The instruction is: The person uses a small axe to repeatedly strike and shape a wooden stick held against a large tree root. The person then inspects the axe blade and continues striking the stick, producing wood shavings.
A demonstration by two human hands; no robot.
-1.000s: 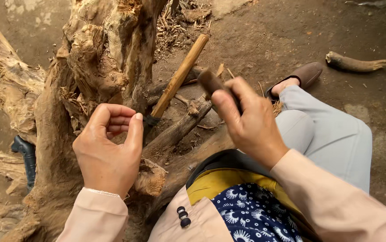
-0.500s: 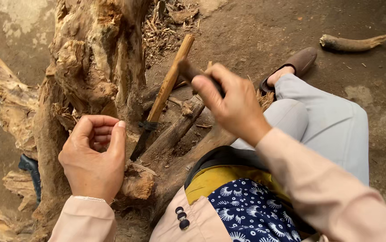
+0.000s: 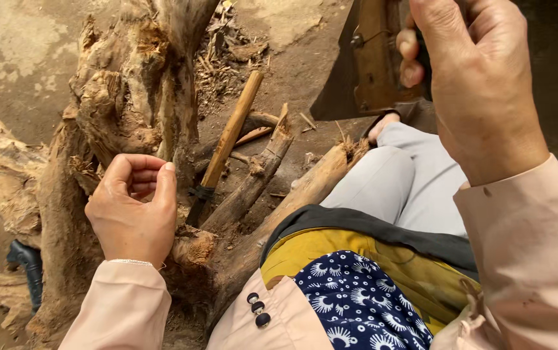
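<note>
My left hand (image 3: pixel 130 217) rests against a gnarled dry root stump (image 3: pixel 130 84), fingers loosely curled around nothing and thumb raised. Just right of its thumb, a chisel-like tool with a long wooden handle (image 3: pixel 230 139) stands stuck at a slant among the roots. My right hand (image 3: pixel 480 84) is raised close to the camera at the upper right, gripping a chopping tool (image 3: pixel 356 71) with a dark metal blade and a wooden handle. The blade hangs high above the roots and my knee.
A thick root branch (image 3: pixel 253 178) and a longer log (image 3: pixel 311 185) lie slantwise between the stump and my grey trouser leg (image 3: pixel 408 181). Dry wood chips (image 3: pixel 227 58) litter the dirt floor behind. A dark blue object (image 3: pixel 29 266) sits at the lower left.
My right hand has swung up from the chisel's handle towards the camera, lifting the chopping tool. My left hand has stayed by the stump beside the chisel.
</note>
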